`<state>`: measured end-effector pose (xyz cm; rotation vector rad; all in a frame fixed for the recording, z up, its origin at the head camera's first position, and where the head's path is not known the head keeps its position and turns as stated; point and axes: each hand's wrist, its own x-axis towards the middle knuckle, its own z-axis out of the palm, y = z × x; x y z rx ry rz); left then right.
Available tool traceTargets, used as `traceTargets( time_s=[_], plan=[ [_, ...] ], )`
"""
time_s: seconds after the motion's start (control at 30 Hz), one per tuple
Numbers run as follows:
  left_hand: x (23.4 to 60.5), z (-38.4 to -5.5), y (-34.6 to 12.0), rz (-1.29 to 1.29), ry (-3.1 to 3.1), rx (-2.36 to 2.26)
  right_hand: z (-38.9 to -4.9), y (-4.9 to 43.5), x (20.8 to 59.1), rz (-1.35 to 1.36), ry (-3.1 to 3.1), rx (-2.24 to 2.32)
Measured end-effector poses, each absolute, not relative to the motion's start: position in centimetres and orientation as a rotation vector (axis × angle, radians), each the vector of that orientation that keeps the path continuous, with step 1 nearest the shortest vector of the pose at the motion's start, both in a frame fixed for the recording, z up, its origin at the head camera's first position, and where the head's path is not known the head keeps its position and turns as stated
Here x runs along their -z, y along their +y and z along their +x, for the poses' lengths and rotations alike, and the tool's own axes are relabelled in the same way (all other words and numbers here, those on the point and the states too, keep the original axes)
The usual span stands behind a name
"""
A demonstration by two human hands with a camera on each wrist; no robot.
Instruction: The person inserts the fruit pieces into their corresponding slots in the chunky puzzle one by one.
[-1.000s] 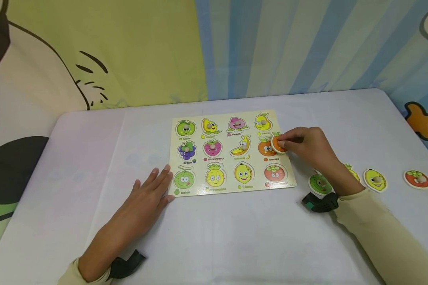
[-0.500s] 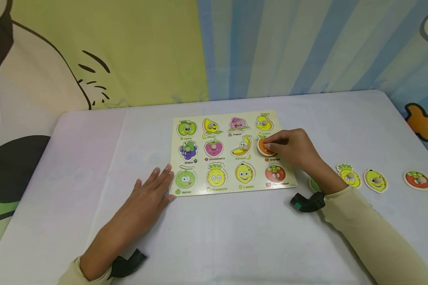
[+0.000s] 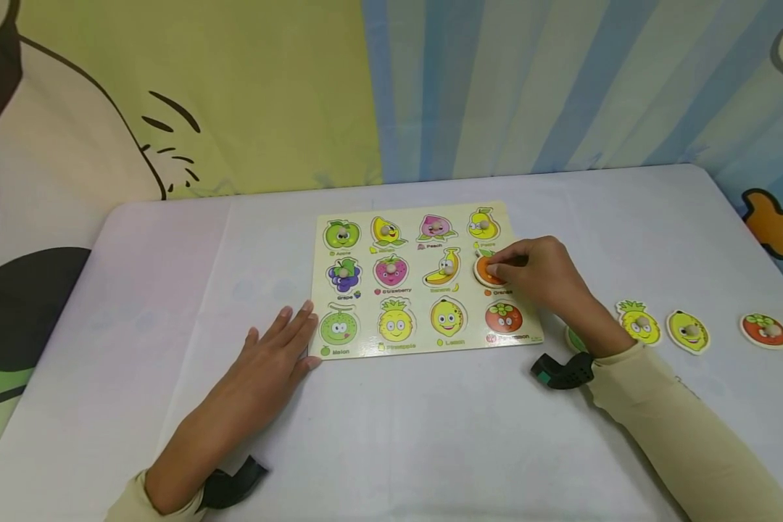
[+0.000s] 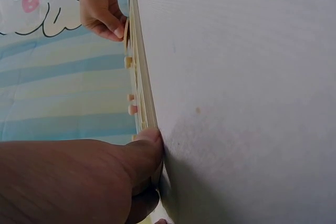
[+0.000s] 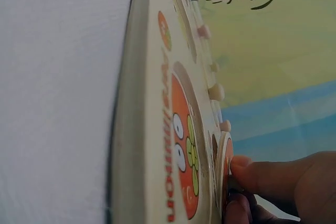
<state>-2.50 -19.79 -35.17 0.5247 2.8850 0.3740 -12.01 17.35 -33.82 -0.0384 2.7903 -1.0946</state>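
Note:
Between thumb and forefinger my right hand [image 3: 544, 275] pinches an orange puzzle piece [image 3: 482, 270]. That piece lies over the orange picture on a cream fruit puzzle board [image 3: 420, 319], its right side hidden by the fingers. In the right wrist view the orange piece [image 5: 227, 156] stands slightly proud of the board's surface, beside the red persimmon recess [image 5: 184, 140]. My left hand [image 3: 261, 366] lies with straight fingers, palm down, its fingertips and thumb at the board's left edge. Knobbed pieces such as the apple [image 3: 341, 235] and banana [image 3: 441, 270] sit in their recesses.
Right of the board lie loose pieces: a melon [image 3: 574, 339] mostly behind the right wrist, a pineapple [image 3: 638, 322], a lemon [image 3: 687, 331] and a red persimmon [image 3: 763, 330]. White cloth [image 3: 417, 435] covers the table, with a printed curtain [image 3: 267, 94] behind.
My right hand has carried the orange piece left, from the right side of the orange picture to over it, then shifted it slightly right. The left hand stays where it was.

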Motion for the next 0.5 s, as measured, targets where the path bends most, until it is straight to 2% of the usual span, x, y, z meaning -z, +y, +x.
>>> traceTargets(
  time_s=[0.5],
  plan=[
    [35.2, -2.59, -19.76, 0.523, 2.892, -0.377, -11.86, 16.86, 34.08, -0.125, 2.848, 1.012]
  ],
)
